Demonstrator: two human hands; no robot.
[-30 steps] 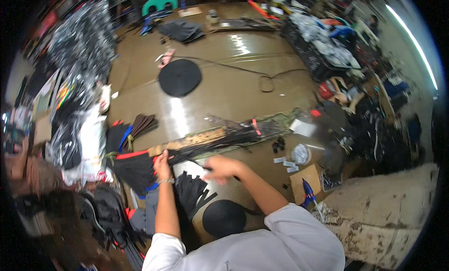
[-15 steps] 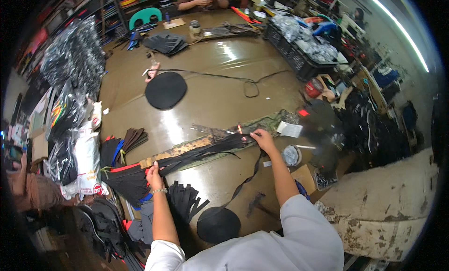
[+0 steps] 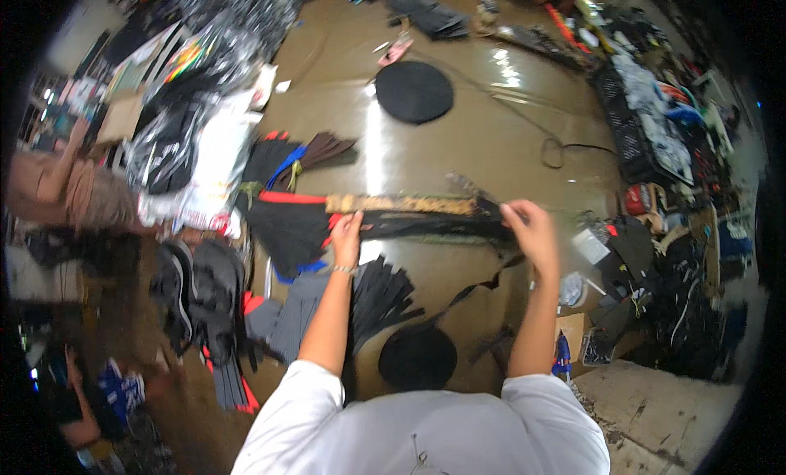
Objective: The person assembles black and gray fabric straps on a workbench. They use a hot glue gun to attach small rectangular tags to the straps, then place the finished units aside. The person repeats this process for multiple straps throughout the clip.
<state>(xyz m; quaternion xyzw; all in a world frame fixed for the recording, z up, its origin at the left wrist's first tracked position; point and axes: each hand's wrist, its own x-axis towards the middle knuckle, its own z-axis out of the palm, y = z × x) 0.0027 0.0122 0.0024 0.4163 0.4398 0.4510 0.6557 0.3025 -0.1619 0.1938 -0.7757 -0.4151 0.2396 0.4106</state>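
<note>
2 hands stretch a bundle of black strips along a wooden board.

At the left, bagged goods (image 3: 205, 160) and fanned black strap bundles (image 3: 291, 229) with red ties crowd the glossy brown floor (image 3: 458, 139). The left hand (image 3: 347, 232) pinches shut on 1 end of the black strips (image 3: 434, 223), and the right hand (image 3: 530, 229) grips the other end, seemingly keeping them taut and straight beside the wooden board (image 3: 401, 204). Farther off lies a round black disc (image 3: 414, 92); a black crate (image 3: 634, 135) and cluttered workshop stock fill the right.
</note>
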